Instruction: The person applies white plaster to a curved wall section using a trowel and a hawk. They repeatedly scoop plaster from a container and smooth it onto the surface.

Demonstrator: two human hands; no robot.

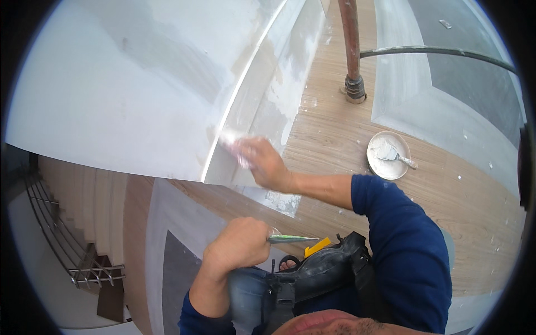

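Note:
My right hand point(267, 164) is at the white edge of the wall corner, its fingers closed round something pale that is smeared by motion. Grey and white filler patches mark the wall's side face point(254, 109) beside it. Lower down, my left hand point(240, 243) is closed in a fist, in front of my body. A thin, flat, green-edged thing point(293, 239) sticks out of it to the right; I cannot tell its kind.
A round bowl point(371, 153) of white paste with a putty knife point(406, 161) in it stands on the wood-look floor, right. Beyond are a brown pole point(350, 39) and a dark hose point(435, 50). Stairs with a metal railing point(56, 240) lie far left. I wear a black bag point(318, 276).

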